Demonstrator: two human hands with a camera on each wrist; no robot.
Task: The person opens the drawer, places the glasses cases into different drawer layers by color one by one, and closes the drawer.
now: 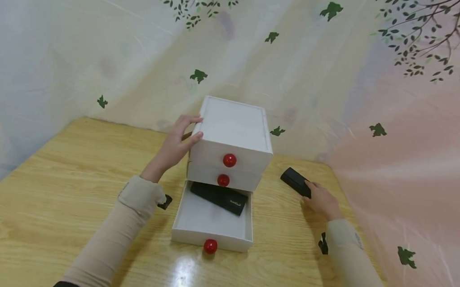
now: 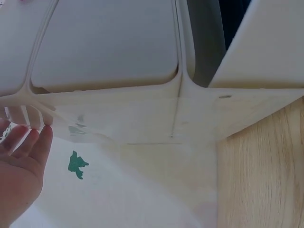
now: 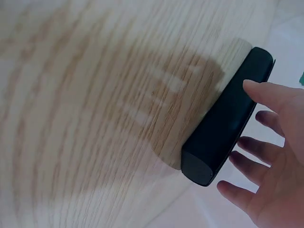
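A white three-drawer box [image 1: 235, 123] with red round knobs stands on the table, its bottom drawer [image 1: 211, 225] pulled out. Inside that drawer lies a flat black case [image 1: 220, 198] with pale lettering, its back part hidden under the drawers above. My left hand [image 1: 175, 141] rests against the box's upper left side, thumb and fingers spread, fingertips at the edge. To the right of the box, my right hand [image 1: 323, 200] holds the near end of a long black glasses case [image 1: 295, 181]. In the right wrist view the thumb lies over the glasses case [image 3: 228, 118], with the fingers along its other side.
The wooden table [image 1: 101, 187] reaches back to a hanging pale sheet [image 1: 151, 65] printed with green leaves. On the right the sheet comes down close beside my right arm. The open drawer, with its red knob [image 1: 210, 246], juts toward me between both forearms.
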